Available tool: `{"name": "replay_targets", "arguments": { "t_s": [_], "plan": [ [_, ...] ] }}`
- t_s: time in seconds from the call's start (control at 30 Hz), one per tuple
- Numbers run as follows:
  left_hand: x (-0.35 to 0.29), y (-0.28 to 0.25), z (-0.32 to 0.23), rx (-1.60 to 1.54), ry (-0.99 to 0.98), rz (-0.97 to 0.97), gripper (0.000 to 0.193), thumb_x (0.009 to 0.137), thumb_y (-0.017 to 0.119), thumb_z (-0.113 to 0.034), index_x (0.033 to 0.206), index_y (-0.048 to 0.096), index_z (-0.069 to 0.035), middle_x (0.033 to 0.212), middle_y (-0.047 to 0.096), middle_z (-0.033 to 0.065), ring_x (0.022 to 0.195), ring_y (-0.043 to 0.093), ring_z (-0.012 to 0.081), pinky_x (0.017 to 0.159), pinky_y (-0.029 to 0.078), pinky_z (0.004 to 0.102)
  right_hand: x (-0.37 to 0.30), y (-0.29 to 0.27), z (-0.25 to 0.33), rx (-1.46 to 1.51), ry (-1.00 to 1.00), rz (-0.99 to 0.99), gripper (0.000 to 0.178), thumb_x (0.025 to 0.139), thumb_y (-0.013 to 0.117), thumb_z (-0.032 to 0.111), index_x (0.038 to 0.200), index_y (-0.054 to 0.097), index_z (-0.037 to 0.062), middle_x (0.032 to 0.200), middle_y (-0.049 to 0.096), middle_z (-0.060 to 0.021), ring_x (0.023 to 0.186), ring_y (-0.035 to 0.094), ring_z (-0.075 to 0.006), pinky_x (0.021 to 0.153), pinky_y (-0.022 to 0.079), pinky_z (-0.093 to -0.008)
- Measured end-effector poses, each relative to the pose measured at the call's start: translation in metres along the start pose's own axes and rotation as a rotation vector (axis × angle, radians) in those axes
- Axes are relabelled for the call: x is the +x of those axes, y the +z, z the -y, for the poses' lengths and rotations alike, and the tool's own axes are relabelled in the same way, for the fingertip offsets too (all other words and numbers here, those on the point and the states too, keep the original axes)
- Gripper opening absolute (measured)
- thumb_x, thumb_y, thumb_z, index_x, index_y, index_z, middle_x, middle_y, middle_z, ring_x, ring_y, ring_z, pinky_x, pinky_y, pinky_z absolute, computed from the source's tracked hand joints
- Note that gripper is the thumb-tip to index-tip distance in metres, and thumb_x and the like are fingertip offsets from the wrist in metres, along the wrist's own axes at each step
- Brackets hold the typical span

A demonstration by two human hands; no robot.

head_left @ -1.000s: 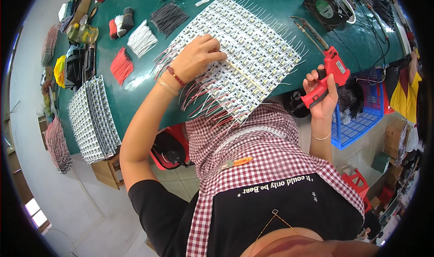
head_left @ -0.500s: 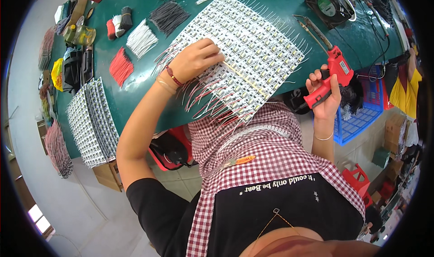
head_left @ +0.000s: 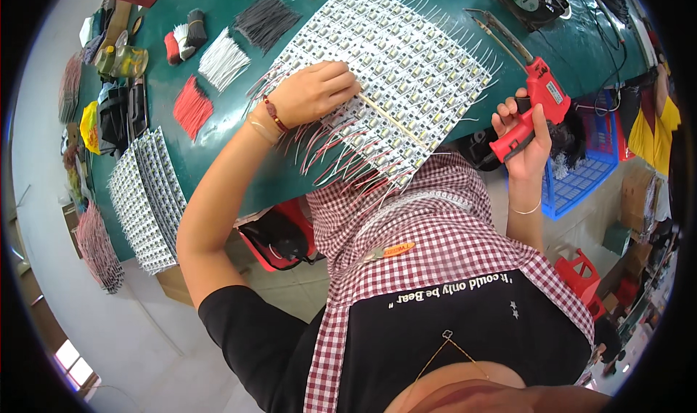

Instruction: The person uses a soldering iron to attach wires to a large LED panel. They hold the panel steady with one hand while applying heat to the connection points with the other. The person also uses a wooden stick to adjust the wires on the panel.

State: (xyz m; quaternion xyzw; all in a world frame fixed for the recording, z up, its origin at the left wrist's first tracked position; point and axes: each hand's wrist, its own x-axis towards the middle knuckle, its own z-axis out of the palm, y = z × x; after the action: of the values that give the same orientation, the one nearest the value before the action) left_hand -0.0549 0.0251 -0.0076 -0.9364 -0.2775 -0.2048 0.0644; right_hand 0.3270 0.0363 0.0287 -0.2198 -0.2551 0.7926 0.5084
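Observation:
On the green table lies a large white panel of small LED modules (head_left: 392, 57), set at a slant, with thin wires along its edges. My left hand (head_left: 312, 93) rests over the panel's left part, fingers curled and closed. From its fingertips a thin pale stick (head_left: 392, 121) runs across the modules toward the near right; the fingers hide its upper end. My right hand (head_left: 524, 140) grips the handle of a red soldering gun (head_left: 544, 93), to the right of the panel. The gun's metal tip points up and left, apart from the panel.
Left of the panel are bundles of black wires (head_left: 267, 22), white wires (head_left: 223, 61) and red wires (head_left: 193, 108). More module panels (head_left: 149, 202) stand at the table's left edge. A black fan (head_left: 528, 0) sits at the far right, above a blue crate (head_left: 581, 184).
The view has shifted slightly, so the table and panel sit a little higher. Both hands keep their places, the left on the panel and the right around the soldering gun.

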Motion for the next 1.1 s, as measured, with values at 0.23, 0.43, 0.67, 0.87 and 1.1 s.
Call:
{"name": "replay_targets", "arguments": {
  "t_s": [0.23, 0.43, 0.67, 0.87, 1.1],
  "plan": [
    [0.001, -0.005, 0.000, -0.074, -0.022, 0.137, 0.028, 0.077, 0.056, -0.011, 0.104, 0.059, -0.004, 0.098, 0.052, 0.0052, 0.097, 0.053, 0.0212, 0.087, 0.049, 0.0325, 0.000, -0.001, 0.000, -0.016, 0.002, -0.021, 0.034, 0.098, 0.052, 0.030, 0.119, 0.050, 0.0033, 0.095, 0.056, -0.0109, 0.096, 0.057, -0.0241, 0.088, 0.054, -0.0422],
    [-0.010, -0.019, -0.004, -0.063, 0.015, 0.178, 0.031, 0.077, 0.057, -0.012, 0.107, 0.058, -0.004, 0.100, 0.053, 0.0068, 0.100, 0.053, 0.0235, 0.088, 0.048, 0.0347, 0.001, -0.001, -0.002, -0.027, 0.013, -0.020, 0.034, 0.097, 0.052, 0.030, 0.117, 0.051, 0.0027, 0.094, 0.056, -0.0106, 0.095, 0.058, -0.0229, 0.088, 0.054, -0.0413],
    [-0.013, -0.017, -0.005, 0.029, 0.063, 0.181, 0.030, 0.077, 0.057, -0.014, 0.106, 0.057, -0.007, 0.102, 0.053, 0.0047, 0.100, 0.053, 0.0209, 0.088, 0.046, 0.0335, 0.007, 0.004, -0.024, 0.016, 0.043, 0.044, 0.035, 0.096, 0.054, 0.031, 0.115, 0.052, 0.0027, 0.115, 0.057, -0.0182, 0.123, 0.048, -0.0368, 0.103, 0.042, -0.0519],
    [-0.007, -0.014, 0.002, 0.014, 0.100, 0.256, 0.030, 0.076, 0.058, -0.013, 0.105, 0.057, -0.007, 0.109, 0.052, 0.0029, 0.102, 0.053, 0.0192, 0.088, 0.048, 0.0323, 0.018, 0.001, -0.036, 0.036, 0.018, 0.088, 0.034, 0.094, 0.056, 0.035, 0.112, 0.054, 0.0055, 0.133, 0.047, -0.0229, 0.138, 0.028, -0.0416, 0.111, 0.021, -0.0622],
    [-0.005, -0.010, 0.007, -0.041, 0.150, 0.227, 0.025, 0.076, 0.058, -0.014, 0.101, 0.057, -0.008, 0.109, 0.051, 0.0031, 0.102, 0.053, 0.0206, 0.089, 0.050, 0.0321, 0.019, -0.002, -0.035, 0.029, 0.011, 0.078, 0.035, 0.094, 0.056, 0.034, 0.113, 0.054, 0.0051, 0.134, 0.047, -0.0232, 0.139, 0.024, -0.0426, 0.112, 0.019, -0.0628]
  ]
}}
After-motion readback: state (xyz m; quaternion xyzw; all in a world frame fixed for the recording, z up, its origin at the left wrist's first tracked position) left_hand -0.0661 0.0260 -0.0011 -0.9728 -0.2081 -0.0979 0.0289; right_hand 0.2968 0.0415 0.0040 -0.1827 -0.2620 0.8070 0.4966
